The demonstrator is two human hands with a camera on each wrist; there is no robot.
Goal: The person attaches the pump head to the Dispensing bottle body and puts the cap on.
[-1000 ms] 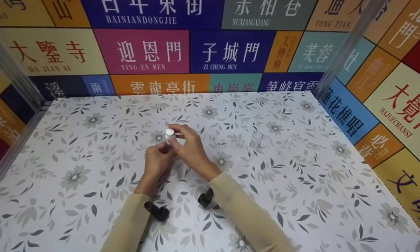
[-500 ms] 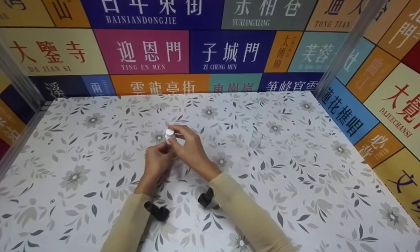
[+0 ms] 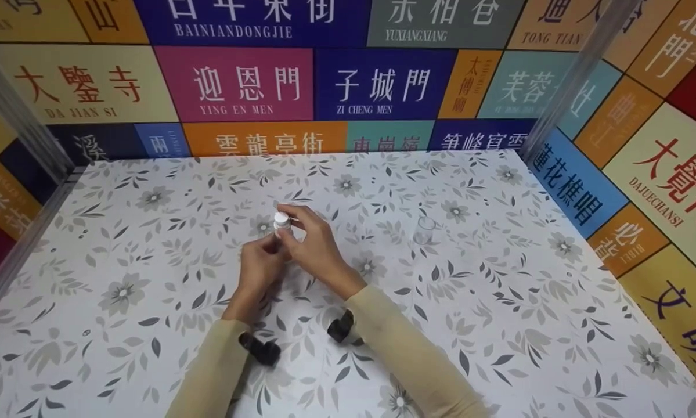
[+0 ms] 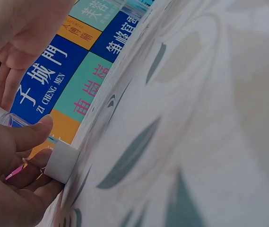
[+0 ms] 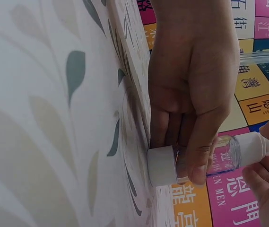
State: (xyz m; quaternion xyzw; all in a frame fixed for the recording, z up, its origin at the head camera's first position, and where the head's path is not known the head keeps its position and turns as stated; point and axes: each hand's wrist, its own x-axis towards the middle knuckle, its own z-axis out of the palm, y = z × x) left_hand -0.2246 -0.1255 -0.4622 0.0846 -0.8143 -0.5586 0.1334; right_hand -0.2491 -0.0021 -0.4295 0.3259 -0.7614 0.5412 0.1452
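A small clear pump bottle [image 5: 222, 153] stands upright between both hands, with a white top [image 3: 281, 220] and a white base [image 4: 62, 161] close to the tabletop. Its clear middle is largely covered by fingers. My left hand [image 3: 260, 267] grips the bottle low down, thumb and fingers around the body just above the base. Higher up, my right hand [image 3: 320, 248] pinches the white collar [image 5: 250, 149] between thumb and fingers. To the right of the hands, a short clear cylinder [image 3: 425, 231], like a cap or little cup, stands on the table.
A white cloth with grey flowers and leaves covers the table [image 3: 498, 348]. Colourful panels with lettering [image 3: 233, 84] rise behind it and along the sides. Clear posts [image 3: 574, 75] stand at the back corners. Black wrist cameras [image 3: 260, 350] sit on both sleeves.
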